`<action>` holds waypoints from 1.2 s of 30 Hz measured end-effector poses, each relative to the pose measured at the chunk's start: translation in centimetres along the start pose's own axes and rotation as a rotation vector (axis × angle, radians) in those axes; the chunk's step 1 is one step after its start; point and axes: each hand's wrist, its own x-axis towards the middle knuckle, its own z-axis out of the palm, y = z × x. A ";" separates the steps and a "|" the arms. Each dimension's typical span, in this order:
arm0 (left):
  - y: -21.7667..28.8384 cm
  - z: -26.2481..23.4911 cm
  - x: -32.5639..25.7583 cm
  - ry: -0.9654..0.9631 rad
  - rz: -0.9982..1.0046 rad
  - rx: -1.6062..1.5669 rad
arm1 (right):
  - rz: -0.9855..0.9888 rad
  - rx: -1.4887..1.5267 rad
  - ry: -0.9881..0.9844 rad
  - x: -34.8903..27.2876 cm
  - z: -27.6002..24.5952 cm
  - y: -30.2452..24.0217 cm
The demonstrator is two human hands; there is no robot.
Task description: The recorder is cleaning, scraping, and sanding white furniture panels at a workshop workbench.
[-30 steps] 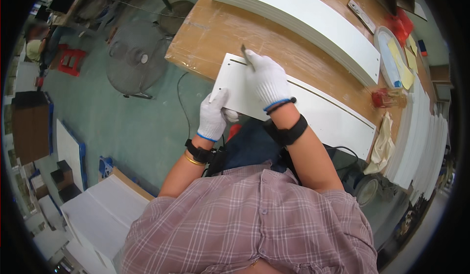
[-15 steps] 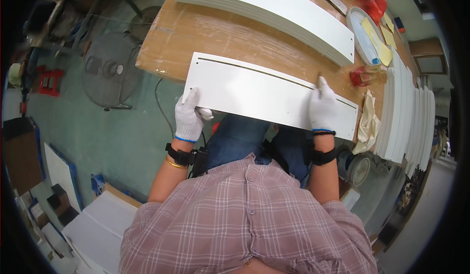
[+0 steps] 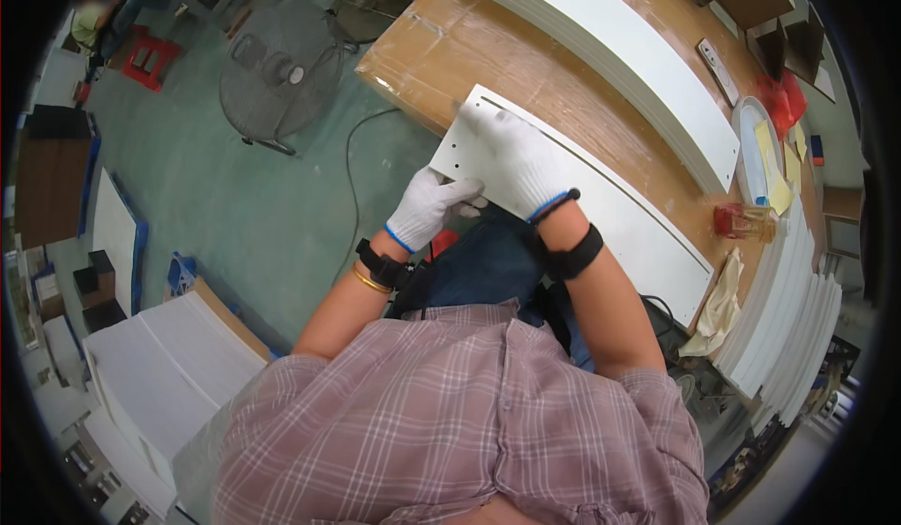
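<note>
the long flat white board with a thin groove along it and small drilled holes at its end [image 3: 601, 201] lies slantwise across the middle of the frame, resting on the brown wooden workbench [image 3: 526, 65], with its near edge overhanging toward the person's lap. the left hand in a white knit glove [image 3: 427, 208] sits just left of centre, fingers curled around the board's lower left corner, thumb over the top face, so it grips the edge. the right hand, also in a white glove [image 3: 516, 154], lies palm down on the board's left end, fingers spread wide and flat, pressing rather than holding. its fingertips look blurred.

judged from this, the step is wiping or smoothing the board's end while steadying it. to do it well, the corner grip should be firm so the overhanging board cannot tip off the bench, and the flat hand should bear evenly, staying clear of the groove and the sharp corner.

a stack of similar long white panels [image 3: 610, 51] lies farther up the bench, well apart. a crumpled cream cloth [image 3: 718, 304] hangs at the board's far right end, near a small clear container with a red top [image 3: 746, 222].
</note>
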 end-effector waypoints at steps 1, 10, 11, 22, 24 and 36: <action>-0.4 -0.3 0.0 0.005 0.043 -0.049 | -0.069 -0.106 -0.153 -0.8 -0.5 -1.2; 0.2 -0.4 0.1 -0.073 0.027 0.084 | -0.007 0.006 0.079 0.1 -0.4 1.2; 0.1 -0.5 0.1 -0.072 0.034 0.124 | -0.046 -0.015 -0.006 -0.4 -0.7 0.1; -0.9 -1.3 0.5 -0.101 0.093 0.103 | -0.135 -0.024 -0.145 -1.5 -0.3 -1.1; -1.1 -1.7 0.5 -0.089 0.067 0.087 | -0.155 -0.018 -0.255 -2.1 -1.2 -1.9; 0.5 -0.2 -0.4 -0.245 -0.007 -0.415 | -0.235 -0.057 -0.328 -4.2 -1.3 0.7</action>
